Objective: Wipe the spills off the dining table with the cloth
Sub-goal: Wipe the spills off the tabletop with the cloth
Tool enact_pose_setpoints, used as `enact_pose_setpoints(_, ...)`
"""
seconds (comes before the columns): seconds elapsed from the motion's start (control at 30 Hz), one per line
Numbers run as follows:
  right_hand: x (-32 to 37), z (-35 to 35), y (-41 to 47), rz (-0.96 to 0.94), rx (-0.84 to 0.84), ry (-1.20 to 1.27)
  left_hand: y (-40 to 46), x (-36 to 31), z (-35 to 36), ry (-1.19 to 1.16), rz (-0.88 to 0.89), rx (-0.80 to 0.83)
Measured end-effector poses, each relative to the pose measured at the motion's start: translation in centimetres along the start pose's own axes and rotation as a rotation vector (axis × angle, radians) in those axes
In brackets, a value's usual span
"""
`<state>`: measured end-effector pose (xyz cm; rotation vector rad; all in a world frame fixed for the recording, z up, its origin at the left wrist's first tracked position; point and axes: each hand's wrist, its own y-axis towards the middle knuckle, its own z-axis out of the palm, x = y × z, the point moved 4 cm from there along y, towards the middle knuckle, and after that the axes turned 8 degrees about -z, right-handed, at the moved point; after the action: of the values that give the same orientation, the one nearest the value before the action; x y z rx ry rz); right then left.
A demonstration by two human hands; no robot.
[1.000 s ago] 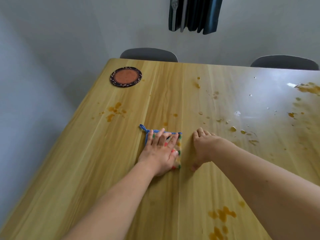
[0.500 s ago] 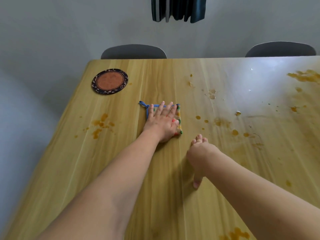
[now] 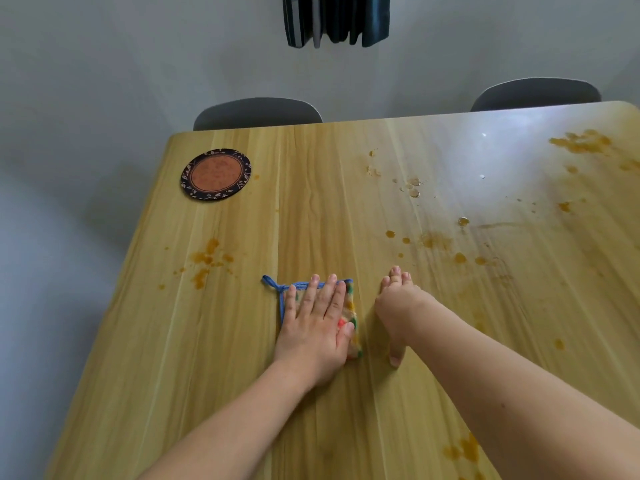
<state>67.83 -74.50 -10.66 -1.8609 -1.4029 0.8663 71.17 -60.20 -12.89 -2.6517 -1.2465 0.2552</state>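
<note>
We see the left hand lying flat on the cloth, its fingers spread and straight, pressing the cloth down on the wooden desk rather than gripping it; the cloth is a small square with a blue hem and a blue loop at its far left corner, and it sits near the middle of the desk, a little toward our side; only its edges and a strip of coloured pattern on the right show past the hand. The right hand rests on the bare desk just beside the cloth's right edge, holding nothing, fingers loosely curled with the tips and thumb touching the wood. An orange spill lies to the left of the cloth, apart from it; more orange drops and some clear droplets are scattered to the right and farther away; a larger orange patch sits near the far right corner, and another near the right forearm. A round dark-rimmed coaster lies at the far left of the desk; two grey chair backs stand beyond the far edge.
</note>
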Motion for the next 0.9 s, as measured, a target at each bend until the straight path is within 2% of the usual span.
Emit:
enact_pose_setpoints(0.23,0.2,-0.2,0.7,0.047,-0.003,0.127,7.5,0.9,-2.4,0.043,-0.023,0.001)
enact_pose_setpoints(0.43,0.4,-0.5,1.0,0.041,0.05,0.064,13.0,1.8,-3.7,0.033,-0.059,-0.009)
enact_pose_setpoints(0.57,0.2,-0.4,1.1,0.039,0.051,0.077,9.9,2.1,-2.8,0.02,-0.064,-0.026)
enact_pose_setpoints(0.77,0.2,-0.2,1.2,0.031,0.054,0.004,-2.9,4.1,0.5,0.071,0.02,-0.086)
enact_pose_setpoints(0.9,0.2,-0.2,1.2,0.003,0.027,0.026,-6.2,5.1,1.9,0.101,0.061,-0.046)
